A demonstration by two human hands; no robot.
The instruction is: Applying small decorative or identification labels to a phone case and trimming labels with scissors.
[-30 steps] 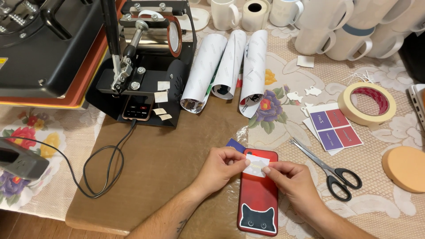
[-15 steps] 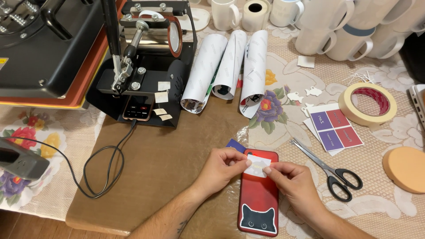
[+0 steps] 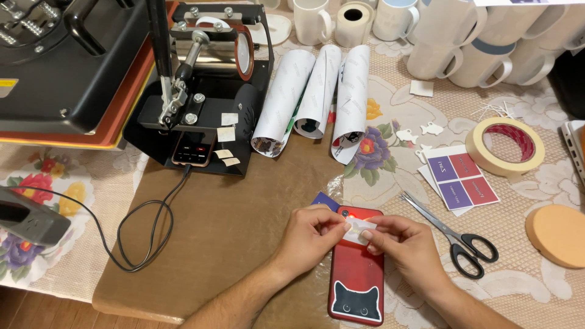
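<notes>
A red phone case (image 3: 356, 277) with a black cat face at its bottom lies flat on the brown paper sheet (image 3: 225, 225). My left hand (image 3: 311, 234) and my right hand (image 3: 405, 244) meet over its upper part. Both pinch a small white paper piece (image 3: 356, 230) between thumb and fingers, pressed against the case near its top. A blue card corner (image 3: 323, 200) pokes out under my left hand.
Black-handled scissors (image 3: 454, 234) lie right of my right hand. Purple and red cards (image 3: 460, 176), a tape roll (image 3: 506, 146) and a round orange pad (image 3: 557, 234) sit further right. Three paper rolls (image 3: 317, 94), white mugs (image 3: 445, 49), a mug press (image 3: 207, 91) and its cable (image 3: 146, 231) stand behind and left.
My hands stay on the white piece over the case; the fingers have drawn slightly closer together. Nothing else has moved.
</notes>
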